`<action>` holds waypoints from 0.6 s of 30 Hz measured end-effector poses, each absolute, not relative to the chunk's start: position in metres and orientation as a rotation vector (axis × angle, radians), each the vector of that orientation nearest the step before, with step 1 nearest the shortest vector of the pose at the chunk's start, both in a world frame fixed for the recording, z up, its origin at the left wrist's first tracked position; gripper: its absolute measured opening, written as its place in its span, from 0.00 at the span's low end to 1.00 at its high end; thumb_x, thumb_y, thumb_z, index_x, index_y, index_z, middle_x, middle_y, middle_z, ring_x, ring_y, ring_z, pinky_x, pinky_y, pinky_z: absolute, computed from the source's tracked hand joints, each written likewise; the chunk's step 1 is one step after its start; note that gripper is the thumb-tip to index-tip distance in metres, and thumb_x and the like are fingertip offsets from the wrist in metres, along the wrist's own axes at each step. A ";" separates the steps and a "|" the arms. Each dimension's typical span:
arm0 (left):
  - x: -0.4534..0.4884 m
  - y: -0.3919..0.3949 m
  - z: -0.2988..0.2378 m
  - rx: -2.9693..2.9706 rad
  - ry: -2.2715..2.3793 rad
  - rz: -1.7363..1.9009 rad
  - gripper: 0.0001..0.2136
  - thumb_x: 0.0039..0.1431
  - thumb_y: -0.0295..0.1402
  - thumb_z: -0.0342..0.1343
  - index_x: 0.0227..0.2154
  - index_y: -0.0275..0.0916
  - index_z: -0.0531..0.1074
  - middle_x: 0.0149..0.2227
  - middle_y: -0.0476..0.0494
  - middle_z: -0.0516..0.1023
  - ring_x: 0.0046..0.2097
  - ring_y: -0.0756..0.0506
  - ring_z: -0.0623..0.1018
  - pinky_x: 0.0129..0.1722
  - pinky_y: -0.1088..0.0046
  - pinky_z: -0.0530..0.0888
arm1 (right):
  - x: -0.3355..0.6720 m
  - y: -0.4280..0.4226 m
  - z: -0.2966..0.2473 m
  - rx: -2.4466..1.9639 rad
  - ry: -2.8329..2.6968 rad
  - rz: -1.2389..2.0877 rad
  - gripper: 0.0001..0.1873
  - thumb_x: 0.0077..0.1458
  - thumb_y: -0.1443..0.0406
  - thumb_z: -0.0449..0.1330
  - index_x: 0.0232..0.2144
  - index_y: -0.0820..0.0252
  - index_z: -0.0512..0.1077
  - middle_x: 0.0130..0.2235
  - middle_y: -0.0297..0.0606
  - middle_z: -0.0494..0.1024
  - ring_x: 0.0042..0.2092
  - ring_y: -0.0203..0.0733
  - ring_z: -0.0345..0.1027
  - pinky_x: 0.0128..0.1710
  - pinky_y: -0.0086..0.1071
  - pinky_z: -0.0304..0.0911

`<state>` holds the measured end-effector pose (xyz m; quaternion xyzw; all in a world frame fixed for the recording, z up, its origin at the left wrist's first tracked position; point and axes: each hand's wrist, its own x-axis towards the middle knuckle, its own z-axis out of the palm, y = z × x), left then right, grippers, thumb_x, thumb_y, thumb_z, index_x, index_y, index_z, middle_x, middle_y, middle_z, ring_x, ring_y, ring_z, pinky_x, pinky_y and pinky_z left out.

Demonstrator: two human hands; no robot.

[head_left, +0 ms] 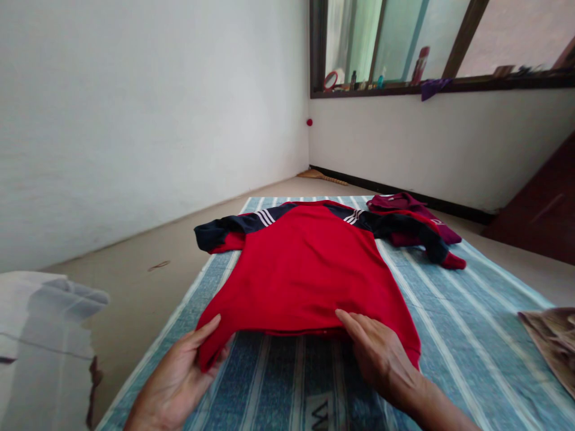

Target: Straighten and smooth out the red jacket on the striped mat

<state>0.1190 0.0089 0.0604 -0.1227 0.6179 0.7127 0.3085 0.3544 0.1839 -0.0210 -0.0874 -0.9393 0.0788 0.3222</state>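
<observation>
A red sweatshirt (309,269) with navy shoulders and sleeves and three white stripes on each side lies spread out in the middle of the head view. Its lower hem faces me and is lifted a little off the cloth. My left hand (177,374) grips the hem's left corner, thumb on top and fingers underneath. Farther right, my right hand (381,350) is closed at the hem; its fingertips under the fabric are hidden. The left sleeve is bent back, while the right sleeve stretches over a folded maroon garment (442,230).
Beneath everything is a blue-and-white striped cloth (449,323). A brown garment (552,338) lies at the right edge, and a white, ragged-edged object (45,353) stands at the left. Behind are white walls, a broom (321,175) and a window sill (390,90) with small items.
</observation>
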 end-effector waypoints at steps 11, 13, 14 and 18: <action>0.114 0.018 0.058 -0.353 1.485 1.944 0.08 0.56 0.17 0.51 0.31 0.35 0.72 0.23 0.48 0.78 0.20 0.50 0.78 0.14 0.83 0.73 | 0.367 0.190 -0.013 -0.042 -2.562 -0.086 0.18 0.62 0.73 0.43 0.50 0.57 0.65 0.49 0.49 0.72 0.36 0.38 0.71 0.34 0.31 0.66; 0.114 0.018 0.058 -0.360 1.480 1.949 0.09 0.56 0.17 0.51 0.30 0.35 0.72 0.23 0.48 0.77 0.20 0.50 0.78 0.14 0.83 0.73 | 0.367 0.190 -0.011 -0.019 -2.545 -0.092 0.17 0.63 0.73 0.43 0.50 0.58 0.64 0.49 0.51 0.72 0.35 0.38 0.70 0.34 0.32 0.66; 0.114 0.018 0.058 -0.361 1.478 1.953 0.09 0.56 0.17 0.50 0.30 0.35 0.72 0.22 0.48 0.77 0.20 0.50 0.78 0.14 0.83 0.73 | 0.367 0.190 -0.010 -0.013 -2.542 -0.094 0.17 0.63 0.73 0.43 0.49 0.58 0.64 0.49 0.52 0.72 0.35 0.38 0.70 0.34 0.32 0.66; 0.111 0.018 0.054 -0.350 1.467 1.958 0.12 0.59 0.16 0.47 0.28 0.34 0.71 0.21 0.47 0.78 0.20 0.50 0.78 0.14 0.82 0.74 | 0.363 0.189 -0.010 0.021 -2.526 -0.077 0.15 0.62 0.74 0.44 0.46 0.61 0.65 0.47 0.54 0.72 0.36 0.40 0.71 0.33 0.32 0.66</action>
